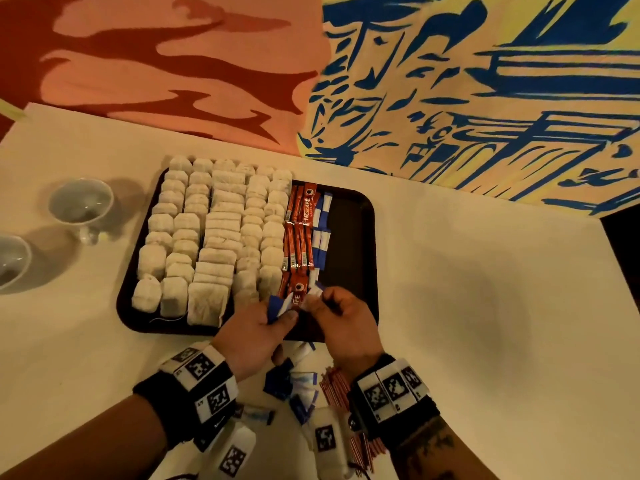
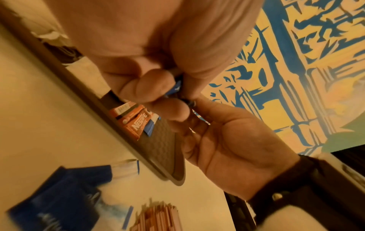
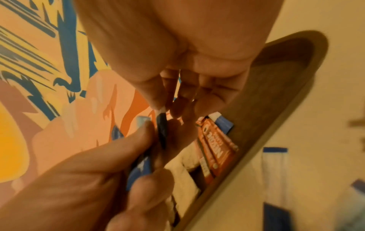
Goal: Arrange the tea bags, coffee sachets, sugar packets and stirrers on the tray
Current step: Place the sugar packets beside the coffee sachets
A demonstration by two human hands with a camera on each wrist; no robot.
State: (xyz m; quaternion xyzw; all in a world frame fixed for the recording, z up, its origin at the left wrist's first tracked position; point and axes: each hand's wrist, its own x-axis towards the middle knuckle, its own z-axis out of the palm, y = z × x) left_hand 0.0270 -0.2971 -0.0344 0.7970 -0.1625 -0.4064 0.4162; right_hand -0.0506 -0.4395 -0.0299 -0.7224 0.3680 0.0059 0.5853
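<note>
Pinching blue sugar packets (image 1: 277, 306) in both grips, left hand (image 1: 254, 336) and right hand (image 1: 341, 318), low-centre over the tray (image 1: 360, 237), I risk dropping one crooked.

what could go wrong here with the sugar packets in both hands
The left hand holds a fanned bunch of sugar packets while the right hand pinches one; the rest might slip. Both hands hover over the near coffee sachets and could nudge them. The stirrers by the right wrist might get scattered.

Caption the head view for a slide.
Both hands, left hand and right hand, pinch sugar packets over a tray of tea bags.
</note>
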